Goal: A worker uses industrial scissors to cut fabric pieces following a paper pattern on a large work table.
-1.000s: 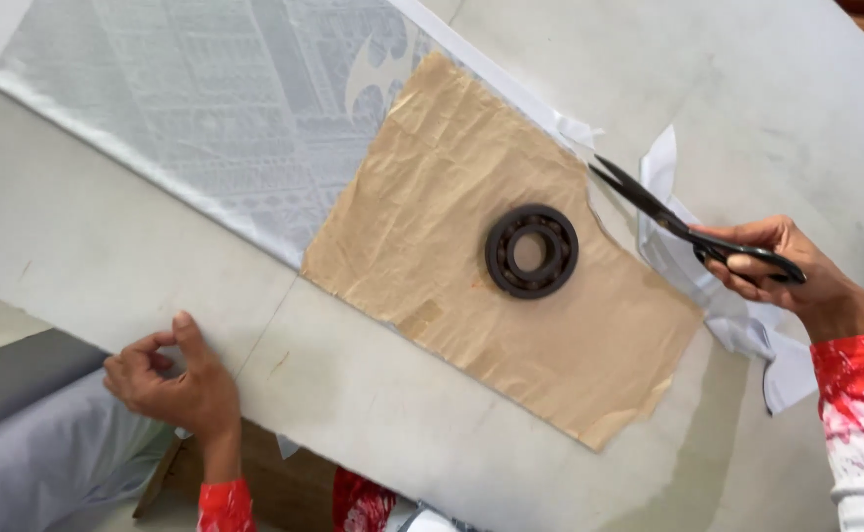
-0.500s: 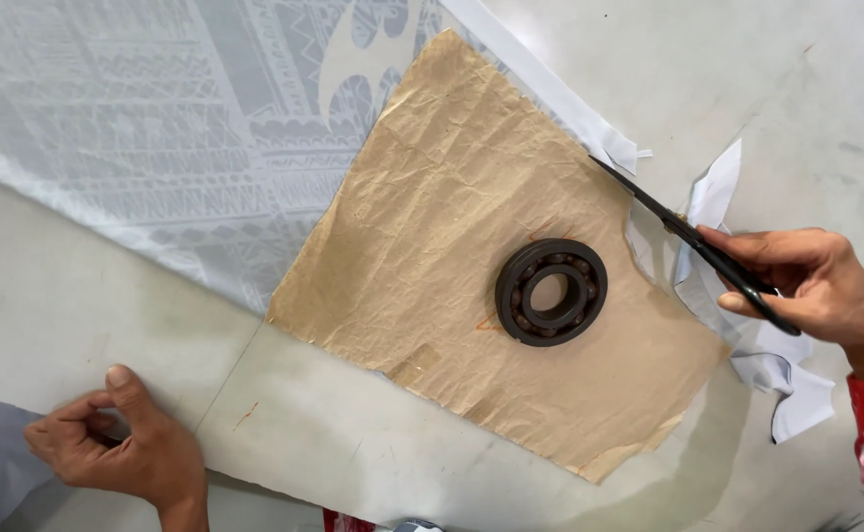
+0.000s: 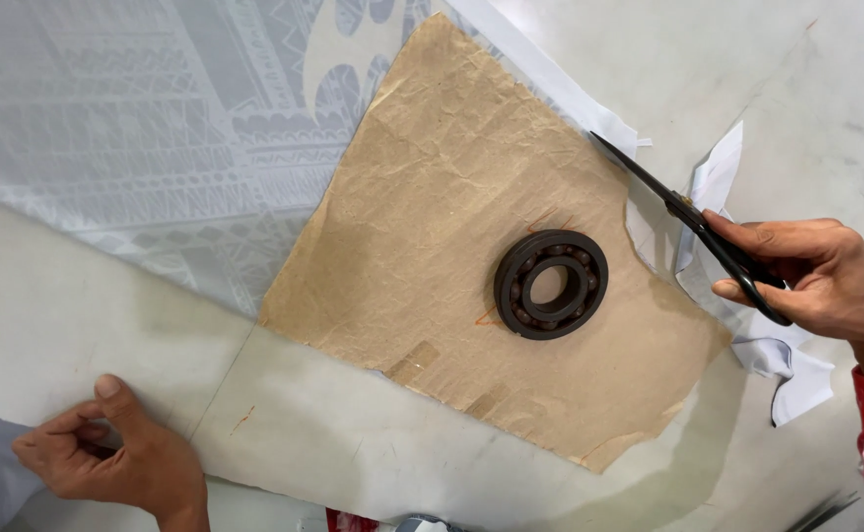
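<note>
My right hand [image 3: 811,281] grips black scissors [image 3: 683,217] whose blades point up-left along the right edge of a crinkled brown paper pattern [image 3: 451,227]. The pattern lies on pale grey patterned fabric [image 3: 136,128], and a dark round bearing [image 3: 551,284] rests on it as a weight. Cut white fabric strips [image 3: 747,325] curl under and beside my right hand. My left hand [image 3: 116,453] rests at the lower left on the pale table [image 3: 57,305], fingers curled in with nothing visible in them.
A white fabric edge [image 3: 550,74] runs along the pattern's upper right side. The table's near edge is at the bottom, with something red [image 3: 348,520] below it. Dark thin objects [image 3: 821,512] lie at the bottom right corner.
The view has moved closer and shifted, so the pattern and bearing look larger. My right hand with the scissors stays at the pattern's right edge. My left hand stays curled at lower left.
</note>
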